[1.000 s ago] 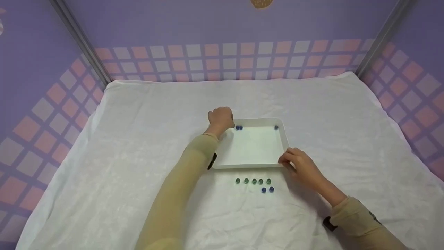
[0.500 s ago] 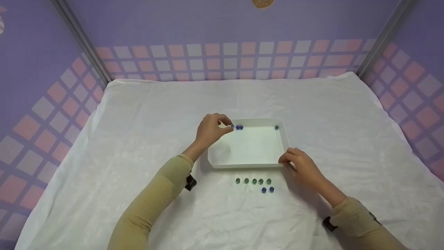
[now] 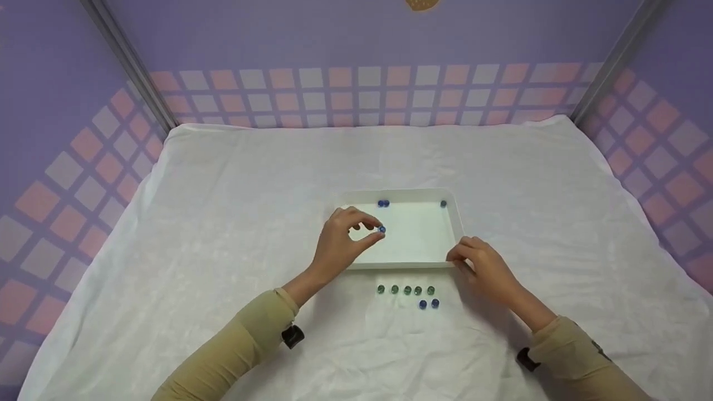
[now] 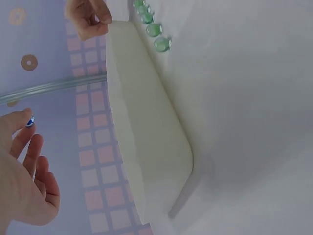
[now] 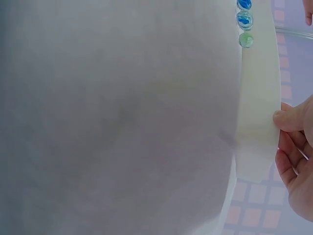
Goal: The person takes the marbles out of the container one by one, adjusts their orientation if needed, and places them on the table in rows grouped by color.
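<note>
Between thumb and forefinger my left hand [image 3: 341, 240] pinches a blue glass marble [image 3: 381, 229], held over the left part of a white rectangular tray [image 3: 412, 265]. In the left wrist view that marble [image 4: 30, 121] shows at the fingertips, above the level of the tray rim. My right hand [image 3: 483, 266] grips the tray's near right corner, thumb on the outer wall and fingers inside, as the right wrist view shows. Along the tray's far wall lie two blue marbles [image 3: 384, 204] side by side, with one dark marble [image 3: 443, 204] in the far right corner.
On the white cloth [image 3: 250, 184] in front of the tray, several green marbles [image 3: 407, 290] form a row. Two blue marbles [image 3: 429, 304] lie nearer, below the row's right end. Purple walls with pink and white squares [image 3: 369, 97] enclose the table on the back and sides.
My left hand has lifted a blue marble from the tray's far left corner and brought it nearer and slightly right, over the tray. The right hand keeps its grip on the corner.
</note>
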The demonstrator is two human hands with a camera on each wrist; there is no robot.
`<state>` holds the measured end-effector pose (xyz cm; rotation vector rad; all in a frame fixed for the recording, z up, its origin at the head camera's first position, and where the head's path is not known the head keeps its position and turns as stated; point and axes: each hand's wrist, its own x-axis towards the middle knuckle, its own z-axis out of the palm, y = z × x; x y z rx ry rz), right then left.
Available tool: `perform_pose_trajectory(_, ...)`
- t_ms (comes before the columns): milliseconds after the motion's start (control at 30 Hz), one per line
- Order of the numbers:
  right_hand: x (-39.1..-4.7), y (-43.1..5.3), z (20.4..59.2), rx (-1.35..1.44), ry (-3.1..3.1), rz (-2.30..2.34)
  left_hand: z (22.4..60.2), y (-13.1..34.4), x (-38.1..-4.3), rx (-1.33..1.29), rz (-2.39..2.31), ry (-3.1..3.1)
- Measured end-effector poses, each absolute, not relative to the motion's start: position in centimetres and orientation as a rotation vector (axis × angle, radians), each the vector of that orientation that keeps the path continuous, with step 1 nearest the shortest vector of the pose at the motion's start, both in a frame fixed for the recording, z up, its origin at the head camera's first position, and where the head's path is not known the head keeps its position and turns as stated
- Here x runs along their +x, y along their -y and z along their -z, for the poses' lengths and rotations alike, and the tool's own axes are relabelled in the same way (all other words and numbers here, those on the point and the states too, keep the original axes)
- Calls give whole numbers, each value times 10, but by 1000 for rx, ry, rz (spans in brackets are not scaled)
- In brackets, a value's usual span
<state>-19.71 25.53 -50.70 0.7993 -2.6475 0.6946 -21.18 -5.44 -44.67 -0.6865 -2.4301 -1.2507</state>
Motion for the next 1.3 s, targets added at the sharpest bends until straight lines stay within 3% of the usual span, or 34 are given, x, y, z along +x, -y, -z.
perform_pose_trajectory(433,-197,-256,507,833,2580,-690,482,44,-168,-850,1172,2470)
perform_pose_trajectory(1300,-197,-256,508,832,2578,-659,508,17,-164,-1093,574,2574)
